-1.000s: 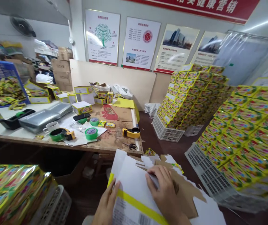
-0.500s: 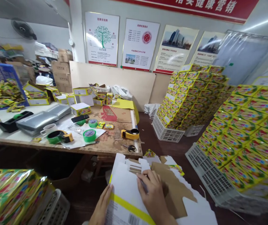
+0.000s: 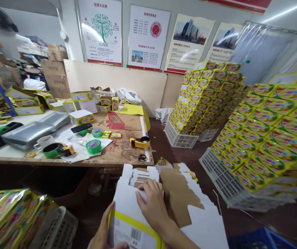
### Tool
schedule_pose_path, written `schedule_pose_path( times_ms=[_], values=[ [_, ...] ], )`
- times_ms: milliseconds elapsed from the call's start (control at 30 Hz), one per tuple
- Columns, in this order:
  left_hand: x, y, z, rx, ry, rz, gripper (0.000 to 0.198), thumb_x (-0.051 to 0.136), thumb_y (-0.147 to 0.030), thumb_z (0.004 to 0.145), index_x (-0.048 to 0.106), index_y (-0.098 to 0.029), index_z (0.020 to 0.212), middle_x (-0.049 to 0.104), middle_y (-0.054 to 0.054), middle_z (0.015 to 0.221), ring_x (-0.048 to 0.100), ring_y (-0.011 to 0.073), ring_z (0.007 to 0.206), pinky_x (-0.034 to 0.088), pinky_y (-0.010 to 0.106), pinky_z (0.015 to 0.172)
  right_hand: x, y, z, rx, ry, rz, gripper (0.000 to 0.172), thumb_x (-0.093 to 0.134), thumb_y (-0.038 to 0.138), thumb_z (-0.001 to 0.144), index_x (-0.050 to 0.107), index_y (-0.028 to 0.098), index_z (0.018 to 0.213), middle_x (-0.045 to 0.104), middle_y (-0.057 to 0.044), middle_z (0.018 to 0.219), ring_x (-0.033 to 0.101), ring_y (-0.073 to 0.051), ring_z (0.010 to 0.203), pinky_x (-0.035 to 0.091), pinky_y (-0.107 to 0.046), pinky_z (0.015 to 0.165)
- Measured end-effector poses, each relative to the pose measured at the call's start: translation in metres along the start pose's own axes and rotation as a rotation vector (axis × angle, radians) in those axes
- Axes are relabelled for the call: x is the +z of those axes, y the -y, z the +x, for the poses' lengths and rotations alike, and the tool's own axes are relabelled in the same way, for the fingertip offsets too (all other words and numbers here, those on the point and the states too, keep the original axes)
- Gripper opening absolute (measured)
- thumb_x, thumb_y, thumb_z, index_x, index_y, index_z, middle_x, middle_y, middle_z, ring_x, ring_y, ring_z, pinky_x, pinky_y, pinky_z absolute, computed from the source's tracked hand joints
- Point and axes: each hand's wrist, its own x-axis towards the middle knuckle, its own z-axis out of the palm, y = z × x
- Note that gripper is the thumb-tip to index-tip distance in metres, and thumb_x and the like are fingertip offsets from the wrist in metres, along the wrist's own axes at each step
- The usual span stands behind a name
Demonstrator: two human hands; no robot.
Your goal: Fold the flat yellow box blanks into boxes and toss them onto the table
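A printed white carton (image 3: 125, 200) with a yellow band and a barcode lies before me, its cut flaps at the far end. My left hand (image 3: 104, 224) grips its left edge, the thumb over the near face. On the carton's upper part, my right hand (image 3: 152, 202) has its fingers bent against the flaps; what lies under the fingertips is hidden. Flat cardboard blanks (image 3: 205, 221), white with a brown inner face, are stacked in overlapping layers to the right of my right hand.
Ahead is a worktable (image 3: 127, 152) with green tape rolls (image 3: 93, 146), scissors (image 3: 139, 157), a yellow tape dispenser (image 3: 140, 142) and a mug (image 3: 44, 141). Packed yellow boxes (image 3: 257, 138) rise in crates at the right. More boxes (image 3: 10, 214) fill a basket at lower left.
The view has shifted, bringing a blue crate in at lower right. My left thumb now shows on the carton's near face. My right hand stays at the flaps, its fingers bunched closer together.
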Motion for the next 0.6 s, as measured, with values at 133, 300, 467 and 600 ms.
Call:
schedule_pose_path(
  times_ms=[133,300,467,600],
  values=[
    [-0.002,-0.008,-0.008,-0.047,-0.029,0.004,0.098,0.068,-0.048,0.071,0.008,-0.023,0.144,0.035,0.017,0.145,0.046,0.0315,0.127,0.044,0.044,0.101,0.003,0.008,-0.002,-0.005,-0.002,-0.038,0.003,0.058,0.018,0.081,0.056,0.02,0.083,0.056,-0.003,0.088,0.047,-0.022,0.089,0.029,-0.039,0.085],
    [-0.013,-0.012,-0.01,-0.059,-0.118,-0.002,0.09,0.067,-0.046,0.073,0.014,-0.022,0.143,0.034,0.018,0.145,0.042,0.0333,0.129,0.038,0.049,0.106,0.02,0.012,0.009,-0.076,0.042,-0.034,0.008,0.059,0.016,0.08,0.055,0.02,0.086,0.057,-0.003,0.093,0.046,-0.022,0.092,0.03,-0.037,0.085],
    [-0.009,-0.007,-0.012,-0.142,-0.158,-0.041,0.085,0.061,-0.048,0.077,0.014,-0.02,0.142,0.032,0.019,0.145,0.039,0.0328,0.131,0.035,0.049,0.109,0.034,0.016,0.026,-0.123,0.205,-0.067,0.007,0.06,0.014,0.082,0.055,0.019,0.083,0.062,-0.001,0.089,0.053,-0.018,0.087,0.031,-0.034,0.084],
    [-0.003,-0.011,-0.008,-0.163,-0.224,-0.026,0.094,0.061,-0.055,0.073,0.011,-0.018,0.143,0.026,0.019,0.148,0.035,0.0354,0.133,0.029,0.053,0.111,0.031,0.014,0.039,-0.11,0.322,-0.098,0.009,0.056,0.008,0.083,0.054,0.017,0.083,0.066,-0.001,0.081,0.056,-0.015,0.077,0.031,-0.031,0.078]
  ],
)
